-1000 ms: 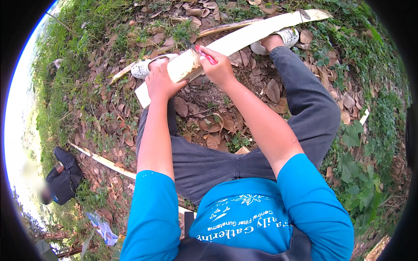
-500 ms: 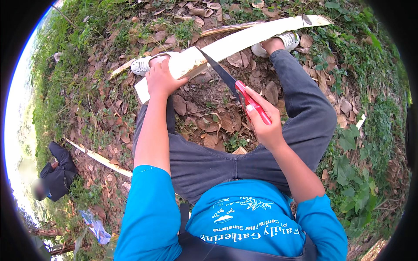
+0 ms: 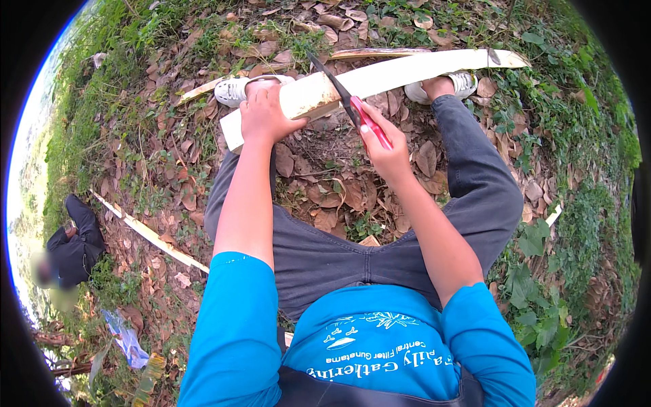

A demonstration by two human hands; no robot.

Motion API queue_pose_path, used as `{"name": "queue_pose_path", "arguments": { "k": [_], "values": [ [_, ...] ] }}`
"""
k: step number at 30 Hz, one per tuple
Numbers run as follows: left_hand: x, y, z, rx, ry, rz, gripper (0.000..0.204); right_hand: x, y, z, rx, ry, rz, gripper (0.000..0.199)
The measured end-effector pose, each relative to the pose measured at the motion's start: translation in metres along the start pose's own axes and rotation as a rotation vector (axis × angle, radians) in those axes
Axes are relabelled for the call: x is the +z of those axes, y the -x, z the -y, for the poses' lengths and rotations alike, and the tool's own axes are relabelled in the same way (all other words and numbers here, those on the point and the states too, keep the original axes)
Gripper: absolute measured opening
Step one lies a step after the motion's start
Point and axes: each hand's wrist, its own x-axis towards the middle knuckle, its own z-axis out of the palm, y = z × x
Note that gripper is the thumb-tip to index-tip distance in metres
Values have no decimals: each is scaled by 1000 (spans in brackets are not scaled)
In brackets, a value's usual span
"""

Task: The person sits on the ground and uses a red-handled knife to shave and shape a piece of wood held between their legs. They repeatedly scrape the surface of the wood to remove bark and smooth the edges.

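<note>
1. Far left: a person in dark clothes (image 3: pixel 78 244) is low on the ground, well apart from the work. Below, a blue-and-white plastic bag (image 3: pixel 129 342) lies in the grass.
2. Left: a thin wood strip (image 3: pixel 149 237) lies slantwise on the leaf-strewn ground.
3. Centre left: the left hand (image 3: pixel 264 117) holds the near end of the pale plank (image 3: pixel 407 73). Its fingers bend over the top face and the thumb lies along the near edge, pinching the wood.
4. Centre: the plank runs crosswise in front of the legs, close to both white shoes, the left (image 3: pixel 230 91) and the right (image 3: pixel 464 83). Whether the shoes bear its weight cannot be told.
5. Centre: the dark blade of the saw (image 3: pixel 342 88) lies across the plank, its tip past the far edge. Tooth detail is too small to verify.
6. Centre right: the right hand (image 3: pixel 390 149) has its fingers wrapped firmly around the red handle.
7. Assessment: sound practice calls for long, level strokes with light pressure, the blade square to the wood, the left hand bearing down firmly and its thumb clear of the blade. A rocking plank could bind it.
</note>
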Motion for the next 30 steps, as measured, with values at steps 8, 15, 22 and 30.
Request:
{"name": "queue_pose_path", "arguments": {
  "k": [8, 15, 22, 30],
  "values": [
    [13, 15, -1, -2, -29, -90, 109, -45, 74, 72, 159, -23, -10, 45],
    [5, 9, -20, -39, -7, -74, 114, 37, -111, 4, 46, 154, -89, 42],
    [5, 32, -19, -13, -40, -152, 108, 31, -46, -11, -219, 133, -61, 44],
    [10, 19, -24, 35, -1, -159, 104, -39, 81, 54, 109, 85, -15, 47]
  ]
}}
